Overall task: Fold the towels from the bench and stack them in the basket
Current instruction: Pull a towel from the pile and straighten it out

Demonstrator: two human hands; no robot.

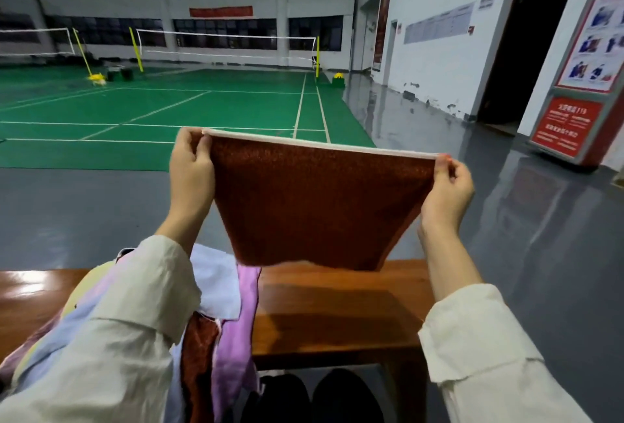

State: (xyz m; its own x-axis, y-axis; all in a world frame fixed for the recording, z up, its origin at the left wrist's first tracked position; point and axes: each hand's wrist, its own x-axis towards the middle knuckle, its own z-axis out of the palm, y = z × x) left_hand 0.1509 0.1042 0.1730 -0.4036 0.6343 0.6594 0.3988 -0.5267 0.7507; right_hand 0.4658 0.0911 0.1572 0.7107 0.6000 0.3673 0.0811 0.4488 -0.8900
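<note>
The left hand (pixel 190 166) pinches the top left corner of a rust-red towel (pixel 314 206) between thumb and curled fingers, and the right hand (pixel 447 189) grasps the top right corner the same way. The cloth hangs stretched flat between them, with a pale hem along its upper edge. It is held up in front of the person, and its lower edge comes down to the far side of a glossy wooden bench (pixel 337 308); whether it touches the wood I cannot tell. Both arms wear cream sleeves (pixel 479 348). At seven o'clock from the held cloth a heap of towels (pixel 223 291) lies on the bench, partly under the left arm. It holds a pale blue-white one, a lilac one and another rust-red one, the last two spilling over the near edge. At six o'clock, down under the bench, sits a pair of dark shoes (pixel 314 395). Past the bench a grey floor (pixel 506 227) runs out to a green court (pixel 169 102), which fills ten to twelve o'clock. White nets (pixel 226 42) are strung there on yellow posts. At two o'clock a dark doorway (pixel 526 51) opens in the white wall, and a red notice stand (pixel 570 125) is just beside it at three o'clock.
</note>
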